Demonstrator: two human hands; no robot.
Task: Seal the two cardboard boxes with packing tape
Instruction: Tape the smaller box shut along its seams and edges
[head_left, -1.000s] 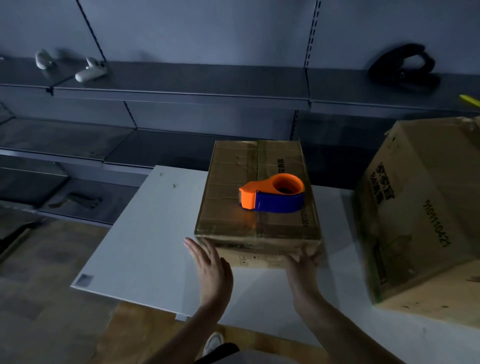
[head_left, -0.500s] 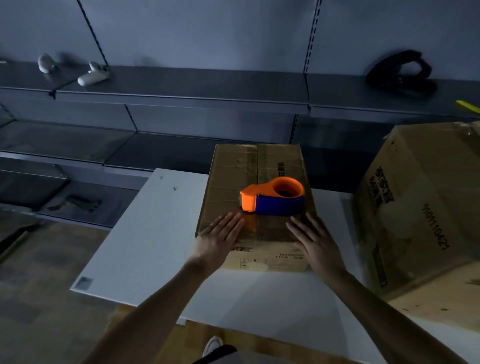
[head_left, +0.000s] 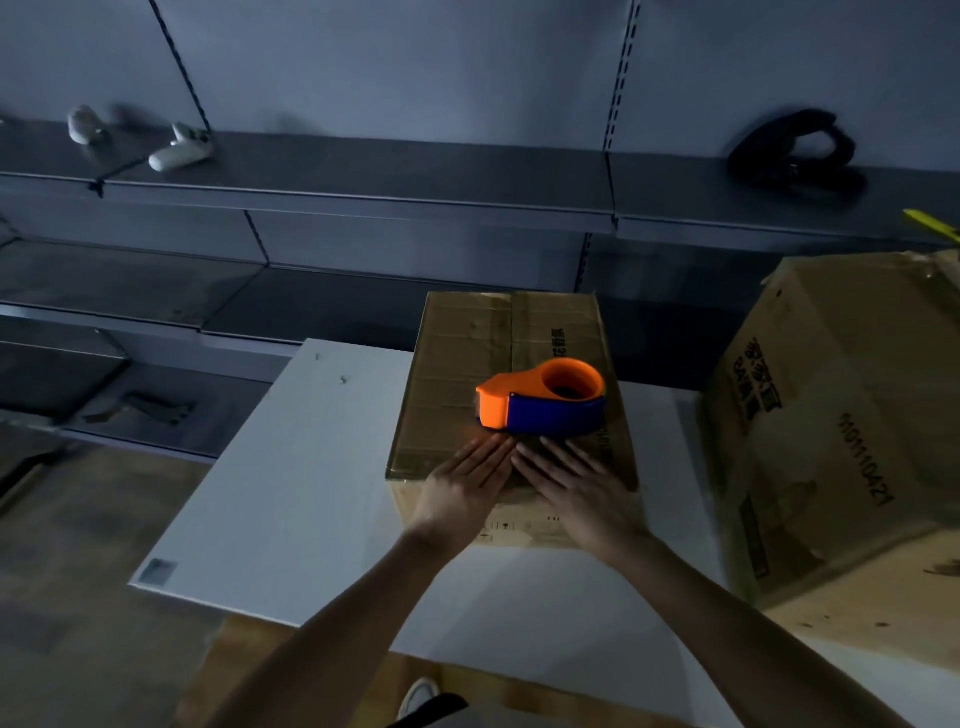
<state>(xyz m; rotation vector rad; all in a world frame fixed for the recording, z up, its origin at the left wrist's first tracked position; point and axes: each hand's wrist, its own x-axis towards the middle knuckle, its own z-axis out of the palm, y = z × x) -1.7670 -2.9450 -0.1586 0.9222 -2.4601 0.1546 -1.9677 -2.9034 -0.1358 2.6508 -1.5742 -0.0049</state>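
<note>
A small cardboard box lies flat on the white table, its top covered with clear tape. An orange and blue tape dispenser rests on the box top. My left hand and my right hand lie flat side by side on the near end of the box top, fingers straight, pressing along the middle seam just in front of the dispenser. A larger cardboard box stands tilted at the right side of the table.
Grey metal shelves run behind the table. On them lie two white controllers at the left and a black strap-like object at the right. A yellow item pokes in at the right edge. A shoe shows below.
Both hands rose from the box's near edge onto its top, then slid together toward the middle seam. The dispenser and both boxes stayed put.
</note>
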